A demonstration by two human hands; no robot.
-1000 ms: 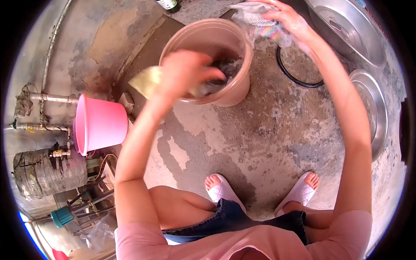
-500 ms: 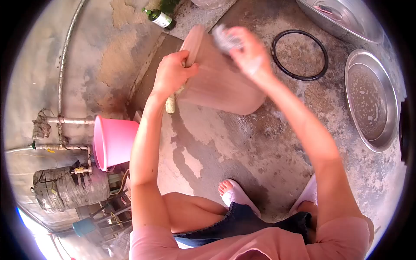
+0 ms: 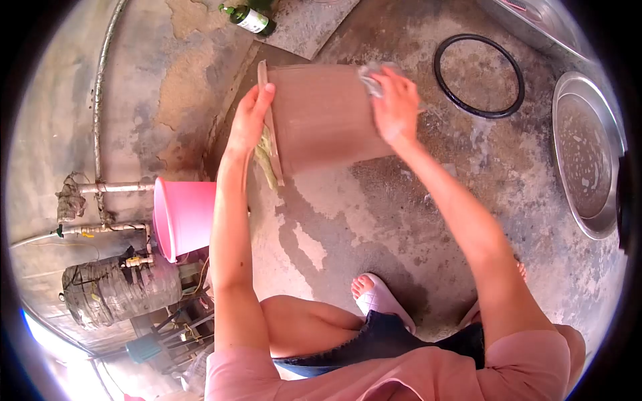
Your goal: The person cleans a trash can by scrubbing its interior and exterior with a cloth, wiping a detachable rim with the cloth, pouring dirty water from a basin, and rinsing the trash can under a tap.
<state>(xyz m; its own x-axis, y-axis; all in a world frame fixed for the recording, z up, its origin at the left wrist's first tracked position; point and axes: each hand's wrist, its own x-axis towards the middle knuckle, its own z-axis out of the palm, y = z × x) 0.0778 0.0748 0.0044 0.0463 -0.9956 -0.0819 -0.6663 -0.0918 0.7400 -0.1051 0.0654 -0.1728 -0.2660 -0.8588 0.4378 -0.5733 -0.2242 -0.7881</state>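
A brownish, see-through plastic bucket is held up on its side over the floor, its rim to the left and its base to the right. My left hand is closed on that rim, thumb on the outside. Below this hand hangs a pale green wrapped handle. My right hand grips a crumpled grey-white scrubbing cloth and presses it to the bucket's side near the base. Motion blurs the right fingers a little, and the inside of the bucket is hidden.
A black ring lies on the wet concrete floor, with a metal basin holding cloudy water to its right. Another metal tub stands at top right. On the left are a pink bucket and a green bottle.
The bucket has turned so that its side faces me more squarely. My right hand, with the cloth, has moved down and right from near the rim toward the base. The left hand still holds the rim.
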